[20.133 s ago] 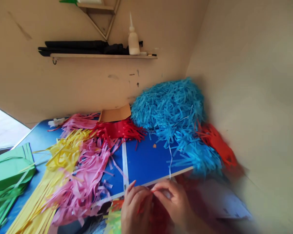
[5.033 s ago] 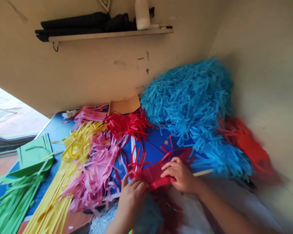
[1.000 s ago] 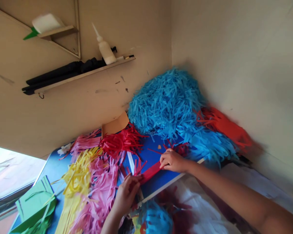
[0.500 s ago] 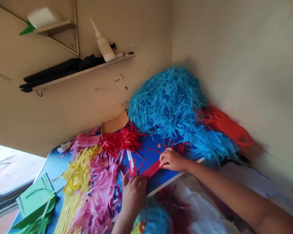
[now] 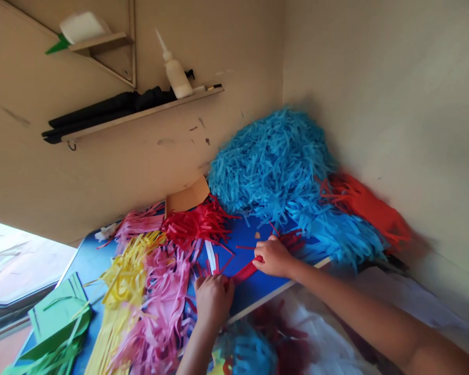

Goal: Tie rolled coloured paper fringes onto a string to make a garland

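On the blue table (image 5: pixel 263 286), left hand (image 5: pixel 214 296) and right hand (image 5: pixel 272 256) grip a red strip (image 5: pixel 245 273) slanting lengthwise away to the right.

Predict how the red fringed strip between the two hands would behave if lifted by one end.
The red fringed strip would probably be light, as it looks thin. Its middle, stretched between the left hand and right hand, might droop once released. The loose strands, splayed over the blue table, would likely dangle and perhaps tangle.
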A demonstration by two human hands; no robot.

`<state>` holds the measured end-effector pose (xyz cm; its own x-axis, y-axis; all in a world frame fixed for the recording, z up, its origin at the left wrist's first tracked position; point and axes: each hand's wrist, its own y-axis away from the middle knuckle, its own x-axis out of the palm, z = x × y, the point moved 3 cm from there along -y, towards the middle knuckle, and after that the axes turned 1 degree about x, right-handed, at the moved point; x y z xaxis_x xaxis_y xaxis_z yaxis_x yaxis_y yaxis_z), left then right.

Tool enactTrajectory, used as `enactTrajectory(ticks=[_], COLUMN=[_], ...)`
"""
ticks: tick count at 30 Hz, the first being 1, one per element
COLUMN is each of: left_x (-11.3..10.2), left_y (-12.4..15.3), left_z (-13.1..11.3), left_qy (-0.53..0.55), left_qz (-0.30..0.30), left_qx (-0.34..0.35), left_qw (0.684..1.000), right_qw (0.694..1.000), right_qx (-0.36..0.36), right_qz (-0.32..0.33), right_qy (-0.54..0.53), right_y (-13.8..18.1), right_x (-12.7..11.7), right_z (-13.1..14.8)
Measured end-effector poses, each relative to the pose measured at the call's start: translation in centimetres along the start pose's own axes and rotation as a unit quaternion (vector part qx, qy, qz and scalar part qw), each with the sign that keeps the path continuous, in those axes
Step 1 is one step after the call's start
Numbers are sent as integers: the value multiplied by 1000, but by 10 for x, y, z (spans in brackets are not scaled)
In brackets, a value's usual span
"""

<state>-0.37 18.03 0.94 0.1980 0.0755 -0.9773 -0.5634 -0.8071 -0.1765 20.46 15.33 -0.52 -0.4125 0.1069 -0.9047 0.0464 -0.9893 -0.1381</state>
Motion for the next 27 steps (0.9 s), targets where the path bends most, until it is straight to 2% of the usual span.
enactTrajectory(ticks=[5,8,11,12,14,16,17,19,21,24,27], left_x=[-3,-7,-11,-13,-14,-15,-15,-14,-11,-9,-10], left_y=[-2,-3,-3,-2,-2,-2,-2,-3,-4,-6,-8], left_z=[1,-2,-9,-12,-18,-23,-25,-29,-30,-30,-28], left_qy=[-12,-17,-9,-4,0,0,0,-1,-7,-18,-17], left_qz=[16,4,4,11,25,26,20,11,6,4,13], left_qx=[14,25,82,109,151,169,170,164,151,135,130], left_qw=[1000,1000,997,994,988,985,985,986,988,991,991], right_qw=[1000,999,997,997,994,975,966,963,969,977,975], right_qx=[14,34,47,19,-91,-205,-239,-250,-232,-199,-212], right_qz=[9,-7,-46,-50,-27,11,22,23,21,21,28], right_qy=[8,18,40,47,63,82,93,101,87,68,69], right_y=[-1,0,3,5,9,14,15,12,7,0,-1], right_x=[-1,-12,-28,-32,-31,-23,-18,-10,-6,-6,-11], right_z=[-3,-9,-10,-6,6,19,22,23,20,15,17])
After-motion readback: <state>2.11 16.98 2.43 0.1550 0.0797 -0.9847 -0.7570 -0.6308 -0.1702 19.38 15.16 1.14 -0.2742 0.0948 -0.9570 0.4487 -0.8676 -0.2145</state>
